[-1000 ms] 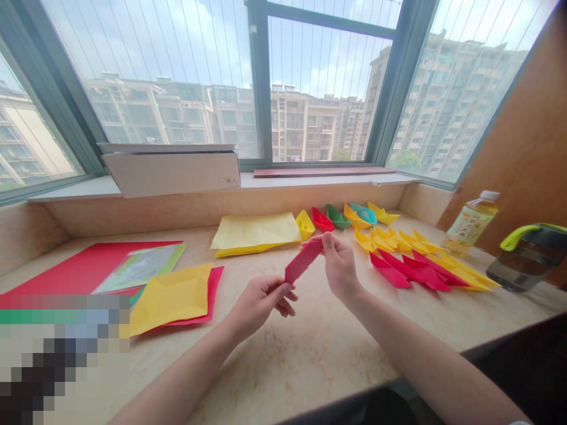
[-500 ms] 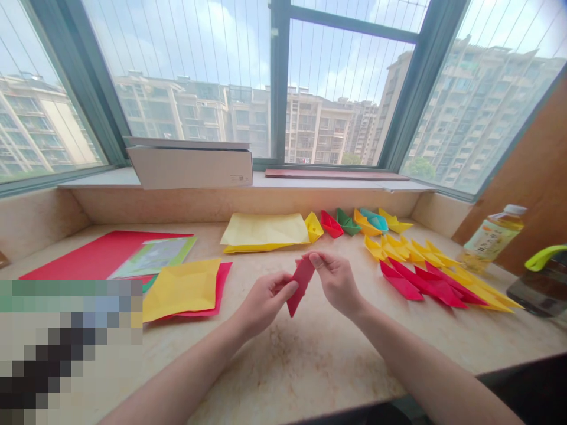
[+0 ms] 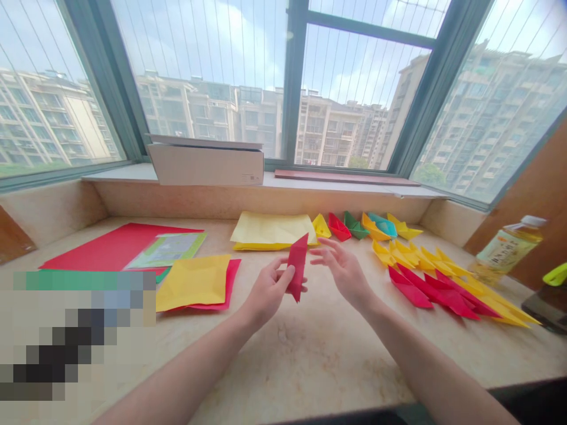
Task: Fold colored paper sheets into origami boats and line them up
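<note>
A narrow piece of folded red paper [image 3: 297, 267] with pointed ends stands nearly upright above the stone counter. My left hand [image 3: 273, 287] pinches it, thumb on the front and fingers behind. Just to its right, my right hand [image 3: 343, 268] is apart from the paper, fingers spread and holding nothing. Several folded red paper boats [image 3: 443, 292] lie to the right, beside rows of yellow paper boats [image 3: 411, 255]. Behind my hands lies a pale yellow stack of paper [image 3: 272, 229].
Yellow sheets [image 3: 195, 283] over red paper lie at left, near a large red sheet [image 3: 110, 248] and a clear packet [image 3: 170, 249]. Small coloured boats [image 3: 354, 225] line the back. A drink bottle [image 3: 509, 248] stands at right. A white box [image 3: 206, 164] sits on the sill.
My right hand has let go of the red paper and opened, moving off to the right. The paper is now more upright in my left hand. The view has shifted slightly.
</note>
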The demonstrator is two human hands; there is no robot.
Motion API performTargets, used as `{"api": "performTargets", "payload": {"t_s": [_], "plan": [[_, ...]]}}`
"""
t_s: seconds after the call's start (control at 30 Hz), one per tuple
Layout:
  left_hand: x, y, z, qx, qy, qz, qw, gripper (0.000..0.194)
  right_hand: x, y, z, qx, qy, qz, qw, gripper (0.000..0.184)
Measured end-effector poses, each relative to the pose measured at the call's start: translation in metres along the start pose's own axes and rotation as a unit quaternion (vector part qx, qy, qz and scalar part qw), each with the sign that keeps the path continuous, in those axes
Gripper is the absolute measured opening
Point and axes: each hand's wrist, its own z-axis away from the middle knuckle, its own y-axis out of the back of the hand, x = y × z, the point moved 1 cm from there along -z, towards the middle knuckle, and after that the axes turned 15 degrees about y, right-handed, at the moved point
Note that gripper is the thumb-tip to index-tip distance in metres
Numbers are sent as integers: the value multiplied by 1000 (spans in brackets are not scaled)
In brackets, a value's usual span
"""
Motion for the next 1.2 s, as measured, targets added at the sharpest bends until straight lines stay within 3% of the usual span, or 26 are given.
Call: {"api": "performTargets", "payload": {"t_s": [0.1, 0.23, 0.4, 0.47, 0.6, 0.7, 0.83, 1.03, 1.2], "plan": [[-2, 1, -3, 16, 4, 43, 999, 48, 3, -3, 5, -73, -6, 63, 995, 38], [-6, -1, -4, 12, 9, 25, 1000, 46, -2, -14, 16, -122, 53, 114, 985, 33], [-12, 2, -7, 54, -57, -72, 994, 29, -2, -17, 21, -129, 114, 158, 972, 30], [-15, 3, -9, 61, -60, -87, 993, 32, 0, -17, 21, -137, 130, 168, 968, 29], [-18, 2, -8, 52, -22, -11, 998, 58, 1, -17, 22, -149, 160, 188, 957, 20], [-14, -1, -6, 12, -22, 6, 1000, 53, -2, -16, 23, -157, 175, 198, 951, 18], [-8, -3, -3, 21, -26, 7, 999, 42, -2, -15, 23, -150, 191, 198, 950, 19], [-9, -1, -5, 21, -2, 38, 999, 27, -2, -14, 22, -128, 180, 217, 951, 16], [-8, -1, -6, 34, -2, 31, 999, 26, -4, -12, 19, -109, 154, 249, 950, 13]]}}
